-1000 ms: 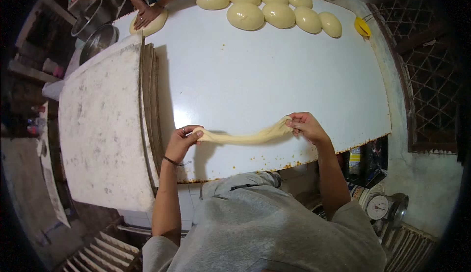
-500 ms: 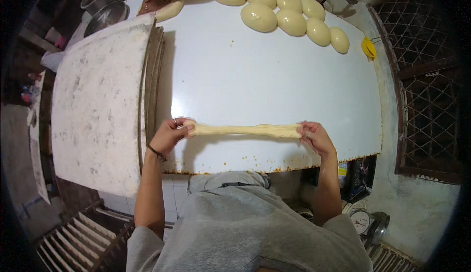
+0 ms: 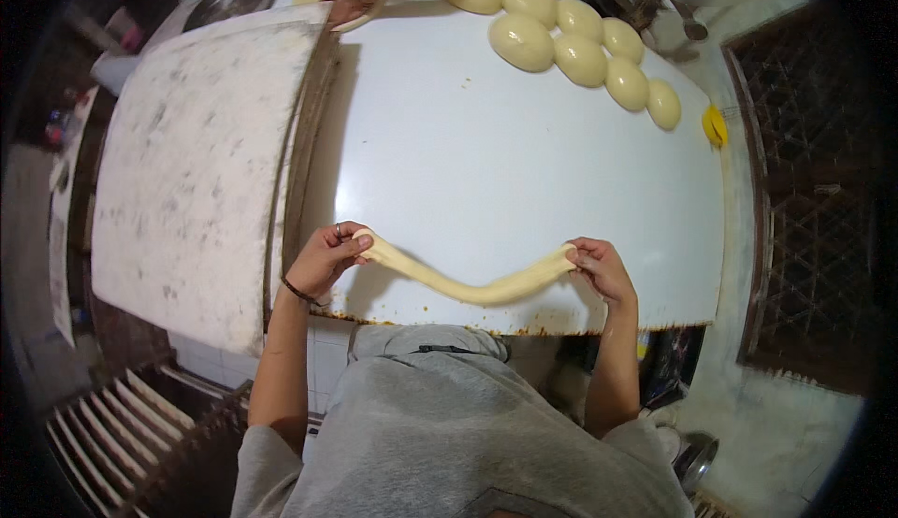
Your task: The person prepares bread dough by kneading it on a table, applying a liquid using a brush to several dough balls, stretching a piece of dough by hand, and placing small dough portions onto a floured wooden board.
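A long strip of pale dough (image 3: 477, 292) stretches between my two hands, sagging in a curve at its middle. My left hand (image 3: 329, 254) pinches its left end between thumb and fingers; a ring and a dark wristband show on that side. Its right end is gripped by my right hand (image 3: 599, 266). Below and behind the strip lies the white tabletop (image 3: 505, 172), near its rust-spotted front edge. Whether the lowest part of the dough touches the surface, I cannot tell.
Several smooth dough balls (image 3: 580, 58) sit in rows at the far right. Floury boards (image 3: 201, 172) are stacked at the left. Beyond them another person's hands (image 3: 348, 2) press on dough. A yellow scraper (image 3: 715, 126) lies at the right edge, near a metal-mesh window (image 3: 814, 200).
The dough strip went from nearly straight and level to drooping toward me in the middle. Both hands still hold its ends. The other person's hands have shifted on their dough.
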`<state>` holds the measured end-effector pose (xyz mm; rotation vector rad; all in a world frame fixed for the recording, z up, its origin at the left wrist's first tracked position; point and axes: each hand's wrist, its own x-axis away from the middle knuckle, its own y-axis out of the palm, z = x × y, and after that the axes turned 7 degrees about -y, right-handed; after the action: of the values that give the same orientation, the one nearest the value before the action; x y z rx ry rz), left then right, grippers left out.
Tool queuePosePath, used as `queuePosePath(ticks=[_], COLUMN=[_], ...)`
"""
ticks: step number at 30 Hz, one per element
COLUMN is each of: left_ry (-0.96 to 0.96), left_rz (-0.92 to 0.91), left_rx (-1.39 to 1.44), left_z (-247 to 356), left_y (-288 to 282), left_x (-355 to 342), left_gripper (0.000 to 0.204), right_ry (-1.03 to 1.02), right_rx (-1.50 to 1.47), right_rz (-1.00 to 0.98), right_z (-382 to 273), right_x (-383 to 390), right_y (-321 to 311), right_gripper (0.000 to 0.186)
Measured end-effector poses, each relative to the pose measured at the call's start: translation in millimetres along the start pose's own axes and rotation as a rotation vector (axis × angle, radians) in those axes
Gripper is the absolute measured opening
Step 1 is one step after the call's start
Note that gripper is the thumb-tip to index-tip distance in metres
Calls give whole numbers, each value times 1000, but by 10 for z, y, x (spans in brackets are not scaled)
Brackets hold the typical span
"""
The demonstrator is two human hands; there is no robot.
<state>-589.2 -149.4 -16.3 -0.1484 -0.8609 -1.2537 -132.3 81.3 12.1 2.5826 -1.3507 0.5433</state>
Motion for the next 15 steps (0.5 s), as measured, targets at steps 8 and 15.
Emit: queuePosePath(ticks=[8,15], left_ry=[82,212], left_rz=[373,578], left_rx=[120,350], left_z=[-1134,-1747], left_y=[-192,-135], left_x=[586,404], left_gripper=[31,31], right_ry=[-126,-397], right_rx=[512,609], right_rz=[-345,-652], right_z=[-441,-1370], right_x=[-1309,-2851], right_y=[724,1931], right_gripper=[24,23])
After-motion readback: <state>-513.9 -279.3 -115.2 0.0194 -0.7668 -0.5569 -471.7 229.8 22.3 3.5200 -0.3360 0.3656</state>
